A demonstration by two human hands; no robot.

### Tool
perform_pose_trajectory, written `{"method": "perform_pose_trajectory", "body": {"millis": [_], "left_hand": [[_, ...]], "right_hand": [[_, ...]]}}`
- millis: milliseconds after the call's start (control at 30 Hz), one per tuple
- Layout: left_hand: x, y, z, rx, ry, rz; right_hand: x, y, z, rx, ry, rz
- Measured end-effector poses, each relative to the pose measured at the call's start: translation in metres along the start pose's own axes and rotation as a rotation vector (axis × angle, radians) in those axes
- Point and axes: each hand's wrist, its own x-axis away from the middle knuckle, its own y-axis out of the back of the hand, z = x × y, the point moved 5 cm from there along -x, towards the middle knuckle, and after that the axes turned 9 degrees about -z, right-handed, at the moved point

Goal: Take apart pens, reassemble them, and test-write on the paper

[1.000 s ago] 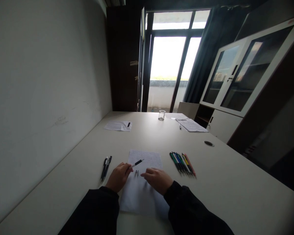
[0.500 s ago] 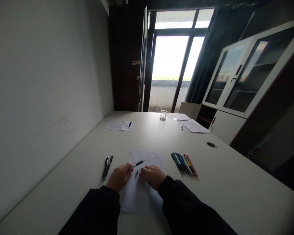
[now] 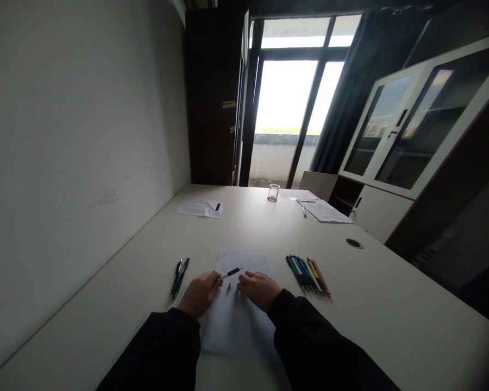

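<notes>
My left hand (image 3: 200, 294) is closed on a black and white pen (image 3: 231, 272) whose tip points up and to the right over a written sheet of paper (image 3: 238, 320). My right hand (image 3: 259, 288) rests on the same sheet with its fingers curled close to a small dark pen part (image 3: 229, 286); what they pinch, if anything, is too small to make out. Two black pens (image 3: 178, 278) lie left of the paper. A row of several coloured pens (image 3: 308, 275) lies to its right.
The long white table (image 3: 391, 315) runs along a wall on the left. Farther back are a folded paper (image 3: 201, 208), a small glass (image 3: 273, 192), more sheets with a pen (image 3: 323, 211) and a cable hole (image 3: 354, 243). A glass-door cabinet (image 3: 407, 130) stands at right.
My right hand has slid left toward the small part on the paper, where two small pieces showed earlier. The left hand keeps the pen in place. The view has shifted slightly.
</notes>
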Motion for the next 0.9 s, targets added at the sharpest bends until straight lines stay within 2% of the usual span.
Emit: {"method": "perform_pose_trajectory", "body": {"millis": [233,400,633,767,900], "left_hand": [[0.0,0.002,-0.002,0.007,0.001,-0.015],[0.001,0.004,-0.004,0.015,0.007,-0.029],[0.0,0.005,-0.003,0.023,-0.003,-0.027],[0.0,0.006,-0.003,0.025,-0.008,-0.035],[-0.001,0.007,-0.004,0.025,-0.011,-0.037]], "right_hand": [[0.0,-0.004,-0.006,-0.119,-0.061,-0.035],[0.007,-0.002,-0.016,-0.304,-0.23,-0.146],[0.023,0.003,-0.045,-0.757,-0.582,-0.378],[0.026,0.0,-0.053,-1.041,-0.673,-0.443],[0.026,-0.004,-0.053,-1.217,-0.721,-0.484]]}}
